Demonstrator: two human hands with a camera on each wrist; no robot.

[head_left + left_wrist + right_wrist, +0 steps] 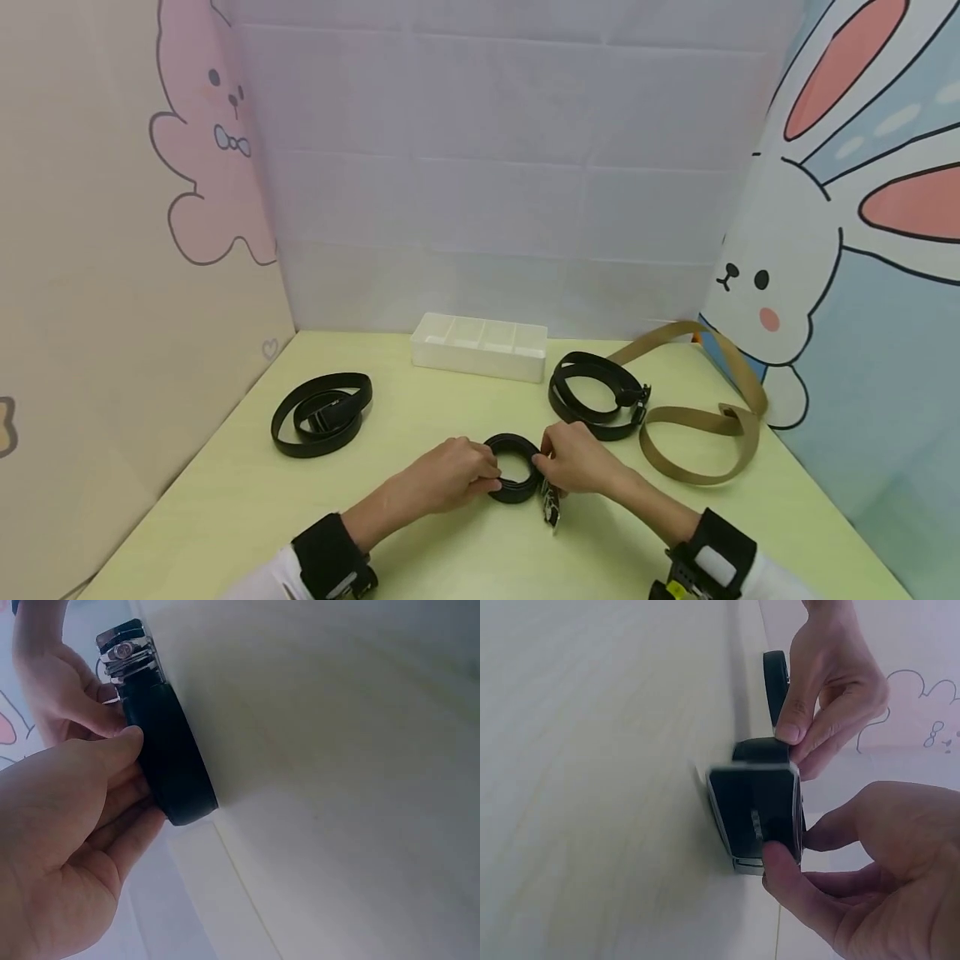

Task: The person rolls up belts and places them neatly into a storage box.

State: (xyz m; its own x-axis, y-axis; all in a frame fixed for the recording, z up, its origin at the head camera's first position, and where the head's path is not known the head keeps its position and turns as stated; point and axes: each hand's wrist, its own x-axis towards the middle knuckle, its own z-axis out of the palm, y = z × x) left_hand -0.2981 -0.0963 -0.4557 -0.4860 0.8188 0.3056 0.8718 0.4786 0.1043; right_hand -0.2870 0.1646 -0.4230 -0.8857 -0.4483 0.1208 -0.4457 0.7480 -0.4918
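Note:
A black belt point(513, 493) lies rolled into a tight ring on the table, between my two hands. On its left side my left hand point(455, 473) pinches the coil's edge between thumb and fingers. My right hand point(576, 460) holds the buckle end on the other side. In the right wrist view the dark, silver-rimmed buckle plate point(750, 806) faces the camera, with the right thumb on its face. The left wrist view has the coil's outer side point(176, 761) standing on edge against the table surface, metal buckle parts point(129, 652) at its far end.
Another coiled black belt point(300, 451) lies to the left on the yellow table. A white divided box point(480, 360) stands at the back. Toward the right are a looped black belt point(564, 402) and a loosely curled tan strap point(693, 477) near the wall.

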